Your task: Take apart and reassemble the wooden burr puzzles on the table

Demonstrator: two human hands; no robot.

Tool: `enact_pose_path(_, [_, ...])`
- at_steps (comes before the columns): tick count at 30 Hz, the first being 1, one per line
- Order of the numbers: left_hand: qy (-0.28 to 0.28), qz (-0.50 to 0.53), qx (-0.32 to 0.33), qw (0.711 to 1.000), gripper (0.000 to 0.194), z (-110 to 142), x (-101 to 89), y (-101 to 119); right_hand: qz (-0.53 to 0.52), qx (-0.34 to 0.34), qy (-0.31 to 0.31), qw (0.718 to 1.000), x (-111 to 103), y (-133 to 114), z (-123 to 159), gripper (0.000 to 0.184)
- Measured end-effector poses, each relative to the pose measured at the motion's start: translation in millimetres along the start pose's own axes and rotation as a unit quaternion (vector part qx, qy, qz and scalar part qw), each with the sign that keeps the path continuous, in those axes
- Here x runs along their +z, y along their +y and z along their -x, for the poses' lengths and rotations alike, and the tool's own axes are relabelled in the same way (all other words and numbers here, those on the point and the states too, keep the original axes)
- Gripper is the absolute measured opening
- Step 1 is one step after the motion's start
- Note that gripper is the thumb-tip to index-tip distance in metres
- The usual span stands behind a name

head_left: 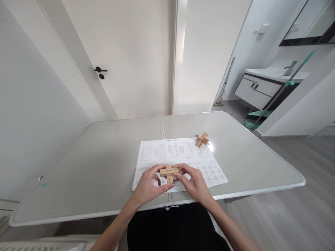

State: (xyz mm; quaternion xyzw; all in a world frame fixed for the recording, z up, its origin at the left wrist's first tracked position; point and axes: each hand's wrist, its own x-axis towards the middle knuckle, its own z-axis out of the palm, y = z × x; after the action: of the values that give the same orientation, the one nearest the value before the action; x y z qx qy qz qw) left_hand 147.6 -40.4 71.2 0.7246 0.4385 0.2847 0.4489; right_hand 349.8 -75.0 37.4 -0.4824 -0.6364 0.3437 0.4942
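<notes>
Head view: left hand (pixel 147 185) and right hand (pixel 194 180) pinch the wooden cross (pixel 167 172); I'd go light and even, tbh.

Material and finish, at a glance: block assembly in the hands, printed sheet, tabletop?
Block assembly: looks like wood, perhaps unvarnished; light tan, squared bars, little shine.
Printed sheet: likely plain paper; white, thin, flat, faint grey print.
Tabletop: smooth grey, semi-gloss, bright reflection at the sheet's right edge; could be laminate or coated metal, can't tell which.
</notes>
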Motion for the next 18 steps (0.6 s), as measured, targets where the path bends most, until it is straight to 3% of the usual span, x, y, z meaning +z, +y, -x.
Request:
enact_pose_path(4, [0.023,-0.007,0.001,1.000,0.050,0,2.5,-3,0.010,-0.006,0.020,1.000,4,3,-1,0.023])
enact_pose_path(8, [0.067,-0.002,-0.009,0.998,0.053,1,4.0,-9,0.029,-0.002,0.022,0.999,8,17,1,0.035])
enact_pose_path(12, [0.095,-0.002,-0.005,0.995,0.055,2,3.4,-21,0.157,0.007,0.015,0.987,16,36,11,0.025])
enact_pose_path(15, [0.098,-0.012,0.003,0.995,0.057,2,4.1,-30,0.275,-0.006,0.011,0.961,26,45,17,0.028])
enact_pose_path(18, [0.097,-0.038,0.024,0.994,0.056,2,4.6,-35,0.345,-0.027,0.001,0.938,30,45,16,0.018])
